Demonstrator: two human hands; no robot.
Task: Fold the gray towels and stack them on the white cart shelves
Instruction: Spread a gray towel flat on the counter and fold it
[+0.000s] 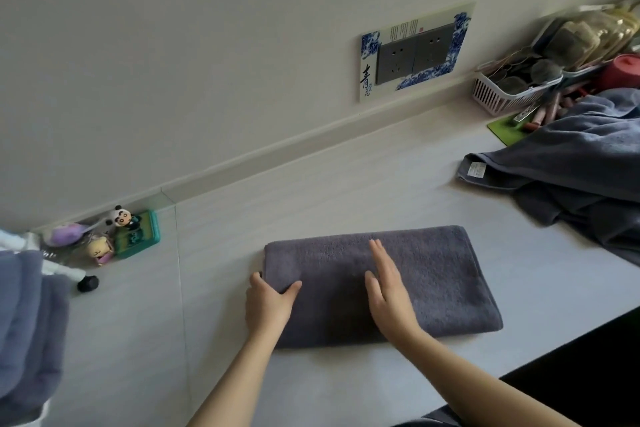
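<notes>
Towel (415, 274) is lying half-folded on the counter (346, 184); left hand (268, 302) is pinching its left edge, thumb outside, while right hand (388, 291) is pressing flat, fingers straight and together; better folding that edge over squarely along the pressing palm

Two hands (268, 302) (389, 291), one folded towel (433, 274) (three figurines (119, 217) nearby).
</notes>
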